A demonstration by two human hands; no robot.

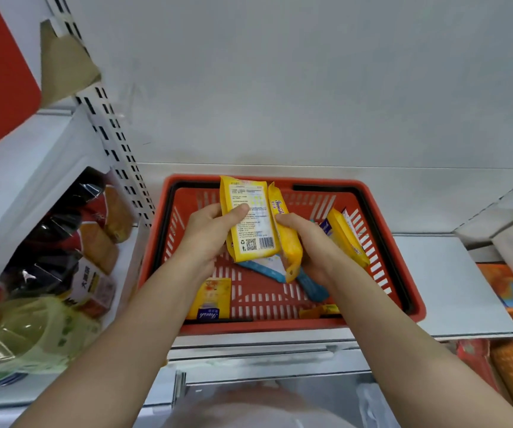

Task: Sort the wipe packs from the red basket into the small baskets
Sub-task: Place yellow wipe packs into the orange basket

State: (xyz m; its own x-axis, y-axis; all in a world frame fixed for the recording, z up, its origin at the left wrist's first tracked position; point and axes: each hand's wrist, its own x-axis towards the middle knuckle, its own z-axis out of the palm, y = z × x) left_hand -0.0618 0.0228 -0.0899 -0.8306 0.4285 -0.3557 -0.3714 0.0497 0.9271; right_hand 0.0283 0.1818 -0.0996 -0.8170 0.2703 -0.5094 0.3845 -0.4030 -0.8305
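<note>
left hand [208,230] grips a yellow wipe pack [250,217] and right hand [306,239] grips a second yellow pack [286,239] above the red basket [381,242], mid-pickup; next likely carry both to a small basket, more packs left inside.

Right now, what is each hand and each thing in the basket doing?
left hand: holds a yellow pack, label side up
right hand: holds a second yellow pack
blue pack: under the held packs
red basket: on the shelf, packs still inside
</note>
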